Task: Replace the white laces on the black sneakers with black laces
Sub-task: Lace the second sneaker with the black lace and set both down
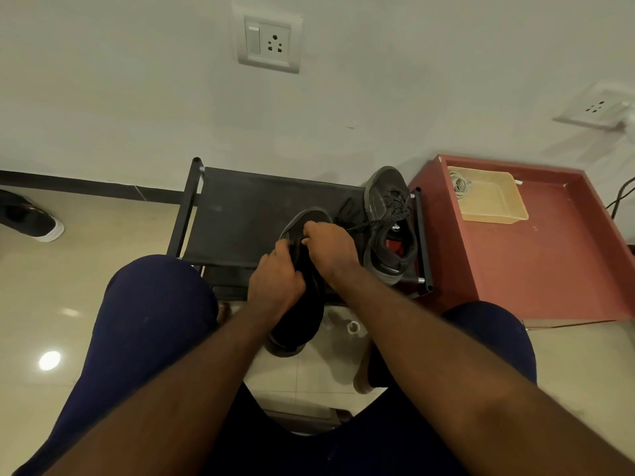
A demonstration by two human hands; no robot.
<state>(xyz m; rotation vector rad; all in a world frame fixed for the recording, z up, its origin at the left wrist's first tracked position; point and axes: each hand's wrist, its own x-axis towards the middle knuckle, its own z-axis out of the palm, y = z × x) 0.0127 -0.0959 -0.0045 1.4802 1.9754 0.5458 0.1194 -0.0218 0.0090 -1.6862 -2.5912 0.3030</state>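
A black sneaker (299,317) lies between my knees, its toe resting on the black rack (240,207) and its heel over the floor. My left hand (276,281) grips the sneaker's upper from the left side. My right hand (330,250) is curled over the lace area, its fingertips pinching something small near the toe end; what it pinches is hidden. A second black sneaker (388,228) stands on the rack's right end, threaded with a black lace (381,221) whose loose end trails left toward my right hand.
A red-brown low table (549,269) stands right of the rack, holding a beige tray (494,201) with a coiled white cord. White laces (352,326) lie on the floor under my right arm. Another person's shoe (31,218) is at far left. The wall is close behind.
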